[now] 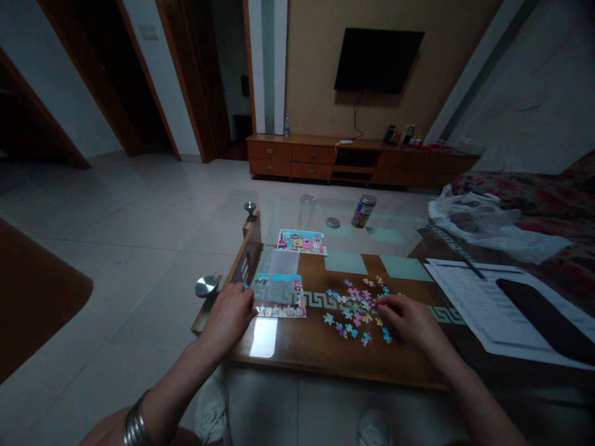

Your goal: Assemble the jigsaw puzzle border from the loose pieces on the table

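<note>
A partly assembled jigsaw puzzle point(300, 286) lies on the glass table, its top, right and bottom borders joined around a bare middle. At its left side is my left hand point(232, 311), fingers closed, with a small blue puzzle piece point(246, 287) showing at the fingertips. To the right spreads a heap of loose puzzle pieces point(357, 318) in pink, blue and yellow. My right hand point(405, 317) reaches into the heap's right edge, thumb and forefinger pinched on a piece mostly hidden by the fingers. Behind the puzzle lies a colourful cartoon reference picture point(302, 242).
Farther back on the glass table point(297, 353) stand a clear container point(307, 209), a round lid point(333, 222) and a printed canister point(364, 212). Papers point(469, 310), a dark phone-like slab point(548, 319) and a plastic bag point(493, 223) occupy the right. Metal knobs point(206, 285) stick up at the left.
</note>
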`<state>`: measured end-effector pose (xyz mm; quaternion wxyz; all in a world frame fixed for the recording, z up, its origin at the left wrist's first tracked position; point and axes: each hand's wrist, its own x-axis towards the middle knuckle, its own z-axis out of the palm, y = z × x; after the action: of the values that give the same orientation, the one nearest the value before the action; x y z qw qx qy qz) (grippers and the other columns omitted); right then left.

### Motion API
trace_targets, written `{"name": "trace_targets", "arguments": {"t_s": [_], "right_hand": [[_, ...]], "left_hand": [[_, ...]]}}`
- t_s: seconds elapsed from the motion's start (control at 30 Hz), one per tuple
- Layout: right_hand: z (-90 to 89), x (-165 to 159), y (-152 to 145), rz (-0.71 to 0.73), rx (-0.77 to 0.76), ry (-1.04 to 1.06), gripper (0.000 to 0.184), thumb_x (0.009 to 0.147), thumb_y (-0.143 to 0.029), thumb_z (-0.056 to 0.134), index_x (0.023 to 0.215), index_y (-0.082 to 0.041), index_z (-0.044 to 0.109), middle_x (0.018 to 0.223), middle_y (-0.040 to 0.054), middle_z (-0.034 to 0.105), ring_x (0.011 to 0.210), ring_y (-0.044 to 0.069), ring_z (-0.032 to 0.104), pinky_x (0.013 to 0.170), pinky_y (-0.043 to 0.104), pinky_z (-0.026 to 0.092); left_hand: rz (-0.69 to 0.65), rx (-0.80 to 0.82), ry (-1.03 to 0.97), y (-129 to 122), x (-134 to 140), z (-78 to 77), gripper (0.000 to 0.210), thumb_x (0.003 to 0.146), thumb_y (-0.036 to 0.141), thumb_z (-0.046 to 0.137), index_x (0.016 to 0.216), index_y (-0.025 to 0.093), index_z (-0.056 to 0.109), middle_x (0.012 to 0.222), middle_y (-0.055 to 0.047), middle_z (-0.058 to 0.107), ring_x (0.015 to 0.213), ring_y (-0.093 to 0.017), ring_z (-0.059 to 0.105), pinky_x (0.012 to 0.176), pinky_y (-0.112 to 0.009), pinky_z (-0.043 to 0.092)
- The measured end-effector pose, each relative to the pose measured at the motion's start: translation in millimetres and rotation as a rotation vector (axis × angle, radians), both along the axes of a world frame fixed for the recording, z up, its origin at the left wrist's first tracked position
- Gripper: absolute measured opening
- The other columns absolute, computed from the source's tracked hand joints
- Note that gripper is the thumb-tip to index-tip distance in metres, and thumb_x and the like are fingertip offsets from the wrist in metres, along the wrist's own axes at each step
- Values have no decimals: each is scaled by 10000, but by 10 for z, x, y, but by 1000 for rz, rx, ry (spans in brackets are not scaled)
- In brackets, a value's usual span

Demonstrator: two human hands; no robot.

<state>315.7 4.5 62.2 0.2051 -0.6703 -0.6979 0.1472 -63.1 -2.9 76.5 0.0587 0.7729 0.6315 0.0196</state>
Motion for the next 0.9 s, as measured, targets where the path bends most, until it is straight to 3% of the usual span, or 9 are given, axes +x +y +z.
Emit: {"name": "trace_targets", "arguments": {"t_s": [0.9], "right_hand": [[6,1,-2,17,-11,-21,299,775,-385,480,799,-217,727,796,52,732,736,240,663,653,310,451]], "left_hand": [[25,-17,12,-8,-1,27,95,792,196,563,851,159,626,951,-101,612,916,-243,558,783,-341,427]]}}
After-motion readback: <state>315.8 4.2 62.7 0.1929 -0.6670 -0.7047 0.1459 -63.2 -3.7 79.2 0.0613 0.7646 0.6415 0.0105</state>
